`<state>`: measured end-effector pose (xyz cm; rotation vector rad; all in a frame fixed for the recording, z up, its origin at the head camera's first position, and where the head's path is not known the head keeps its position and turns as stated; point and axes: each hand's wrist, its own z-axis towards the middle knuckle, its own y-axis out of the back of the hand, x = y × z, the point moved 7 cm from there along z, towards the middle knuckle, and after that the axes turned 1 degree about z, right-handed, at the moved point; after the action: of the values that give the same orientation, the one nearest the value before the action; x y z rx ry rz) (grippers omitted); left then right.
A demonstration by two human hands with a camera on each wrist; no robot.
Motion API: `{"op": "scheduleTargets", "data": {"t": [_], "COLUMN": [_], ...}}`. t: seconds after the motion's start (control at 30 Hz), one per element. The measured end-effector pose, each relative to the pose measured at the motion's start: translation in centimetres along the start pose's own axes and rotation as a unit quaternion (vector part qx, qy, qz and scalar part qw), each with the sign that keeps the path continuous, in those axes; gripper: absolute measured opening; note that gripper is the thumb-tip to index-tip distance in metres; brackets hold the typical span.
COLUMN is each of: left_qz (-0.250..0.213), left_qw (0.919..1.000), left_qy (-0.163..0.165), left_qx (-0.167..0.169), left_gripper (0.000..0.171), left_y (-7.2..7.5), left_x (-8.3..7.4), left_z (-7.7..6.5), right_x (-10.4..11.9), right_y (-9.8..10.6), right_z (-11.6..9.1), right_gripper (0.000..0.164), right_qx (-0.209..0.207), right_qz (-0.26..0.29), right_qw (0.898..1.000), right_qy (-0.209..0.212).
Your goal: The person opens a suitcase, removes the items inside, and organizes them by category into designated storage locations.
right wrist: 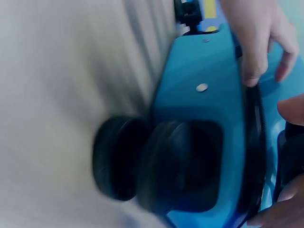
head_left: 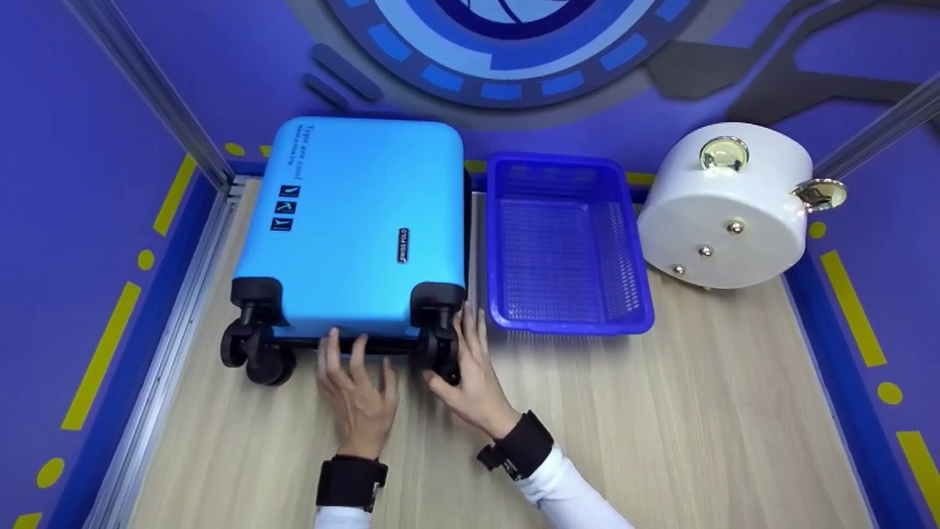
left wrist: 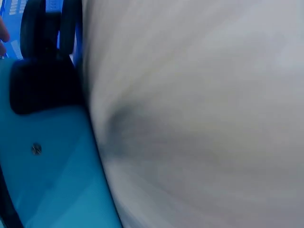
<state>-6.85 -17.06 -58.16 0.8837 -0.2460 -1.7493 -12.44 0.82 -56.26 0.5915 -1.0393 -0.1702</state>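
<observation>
A bright blue suitcase [head_left: 352,213] lies on its side, its black wheels facing me. My left hand [head_left: 360,400] touches the middle of its wheeled end with spread fingers. At the right corner, my right hand [head_left: 474,378] holds the suitcase with fingers along its side and thumb across the near wheel [head_left: 440,349]. The right wrist view shows the wheeled end, a lower wheel pair [right wrist: 142,164], and left-hand fingers [right wrist: 251,71] near the dark seam. In the left wrist view the wheeled end [left wrist: 52,156] shows, but the left hand is out of sight.
A blue plastic basket [head_left: 558,250] stands just right of the suitcase. Farther right is a white drum-shaped object [head_left: 723,213] with gold knobs. Blue walls [head_left: 573,132] close off the back and sides of the wooden surface [head_left: 661,419].
</observation>
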Motion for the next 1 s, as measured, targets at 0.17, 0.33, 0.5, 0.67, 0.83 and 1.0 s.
{"op": "scheduleTargets", "data": {"t": [0.17,0.33,0.5,0.67,0.83,1.0], "left_qz": [0.038,0.061,0.056,0.032,0.006,-0.033], "left_qw": [0.9992,0.998,0.9978,0.9975,0.9961,0.9936], "left_qy": [-0.004,-0.014,-0.034,-0.054,-0.044,-0.027], "left_qx": [0.01,-0.001,-0.01,-0.035,-0.076,-0.104], "left_gripper": [0.067,0.081,0.097,0.099,0.103,0.11], "left_y": [0.4,0.9,1.3,2.0,2.4,2.9], "left_x": [0.9,1.4,2.4,3.3,3.6,3.7], "left_z": [0.0,0.7,1.9,2.8,3.9,4.9], "right_x": [0.4,1.2,1.8,2.1,3.1,3.8], "right_y": [-0.1,0.0,0.1,0.6,1.3,1.6], "right_z": [0.0,0.3,0.6,0.6,1.2,1.7], "right_gripper": [0.101,0.106,0.106,0.106,0.104,0.099], "right_qx": [0.028,0.041,0.038,0.021,-0.002,-0.014], "right_qz": [0.064,0.126,0.148,0.163,0.175,0.181], "right_qw": [0.997,0.99,0.988,0.986,0.982,0.979], "right_qy": [-0.035,-0.042,-0.012,0.016,0.063,0.097]}}
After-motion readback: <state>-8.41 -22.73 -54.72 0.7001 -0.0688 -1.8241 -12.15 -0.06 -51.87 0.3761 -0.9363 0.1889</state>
